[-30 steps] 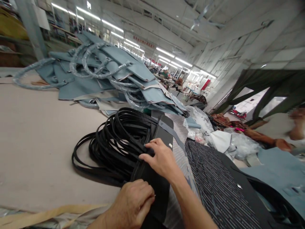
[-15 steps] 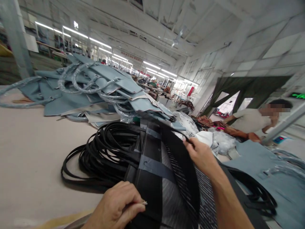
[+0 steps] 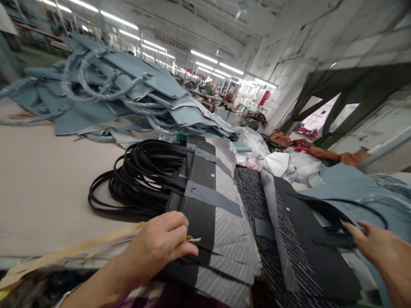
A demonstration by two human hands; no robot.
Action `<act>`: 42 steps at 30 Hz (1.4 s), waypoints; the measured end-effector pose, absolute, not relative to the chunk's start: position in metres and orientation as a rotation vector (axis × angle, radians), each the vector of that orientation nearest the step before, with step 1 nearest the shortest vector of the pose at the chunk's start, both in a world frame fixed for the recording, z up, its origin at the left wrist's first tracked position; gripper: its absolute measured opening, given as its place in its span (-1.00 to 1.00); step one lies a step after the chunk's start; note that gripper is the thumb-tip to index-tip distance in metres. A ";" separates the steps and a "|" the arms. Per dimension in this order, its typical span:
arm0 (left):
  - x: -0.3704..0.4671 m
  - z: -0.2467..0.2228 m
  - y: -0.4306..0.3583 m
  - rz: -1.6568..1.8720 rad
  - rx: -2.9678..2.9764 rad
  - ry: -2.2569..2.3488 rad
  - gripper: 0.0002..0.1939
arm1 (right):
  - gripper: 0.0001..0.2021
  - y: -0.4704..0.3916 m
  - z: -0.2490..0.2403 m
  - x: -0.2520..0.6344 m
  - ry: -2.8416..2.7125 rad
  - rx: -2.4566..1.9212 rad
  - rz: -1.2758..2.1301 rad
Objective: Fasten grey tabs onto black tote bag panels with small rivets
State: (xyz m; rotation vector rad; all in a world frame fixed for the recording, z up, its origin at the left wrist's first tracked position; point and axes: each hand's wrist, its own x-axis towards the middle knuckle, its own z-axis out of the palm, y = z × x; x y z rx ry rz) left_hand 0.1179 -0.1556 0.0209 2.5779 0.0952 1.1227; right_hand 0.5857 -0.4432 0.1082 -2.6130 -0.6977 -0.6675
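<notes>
My left hand [image 3: 160, 241] is closed in a pinch over the lower edge of a stack of black panels [image 3: 202, 179]. A small pale strip [image 3: 193, 239] sticks out between its thumb and finger. The panels have grey patches and grey streaked lining, and looped black straps [image 3: 144, 175] spread from their left side. At the right, my right hand [image 3: 369, 237] has its fingers at the black straps [image 3: 327, 211] of another black panel [image 3: 308, 235], which lies with its patterned lining showing. Whether those fingers grip the strap is unclear.
Blue-grey pieces with plastic-wrapped handles [image 3: 122, 90] are heaped behind the black stack on the pale table [image 3: 58, 184]. Clear plastic and brown material [image 3: 334, 156] lie at the back right, beside more blue-grey pieces [image 3: 343, 179]. A yellowish strip [image 3: 73, 250] runs along the table's front edge.
My right hand has moved right and down, away from the stack, and a black panel now lies flat at the right. The view has shifted; the person at the right is out of view.
</notes>
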 end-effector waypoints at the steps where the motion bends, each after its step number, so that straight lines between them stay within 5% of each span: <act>1: 0.118 0.020 -0.156 1.091 2.586 0.105 -0.61 | -0.74 -0.430 0.103 0.555 -0.744 -2.646 -0.573; 6: 0.120 0.013 -0.154 1.014 2.637 0.169 -0.60 | -0.85 -0.327 0.074 0.363 -1.619 -1.829 -0.094; 11: 0.116 0.010 -0.153 1.061 2.680 0.203 -0.64 | -0.82 -0.273 0.051 0.280 -1.916 -1.435 -0.052; 20: 0.111 0.000 -0.145 0.942 2.423 0.287 -0.73 | -0.83 -0.253 0.037 0.274 -1.968 -1.423 -0.243; 27: 0.128 -0.004 -0.146 1.149 2.345 0.323 -0.79 | -0.88 -0.210 0.025 0.320 -1.214 -1.722 0.330; 30: 0.136 -0.018 -0.144 1.120 2.364 0.361 -0.76 | -0.68 -0.180 0.017 0.373 -0.872 -1.726 0.608; 34: 0.140 -0.036 -0.140 1.052 2.428 0.453 -0.77 | -0.56 -0.145 0.005 0.420 -0.833 -1.699 0.682; 42: 0.137 -0.045 -0.141 1.075 2.394 0.437 -0.87 | -0.68 -0.119 -0.001 0.429 -0.895 -1.792 0.754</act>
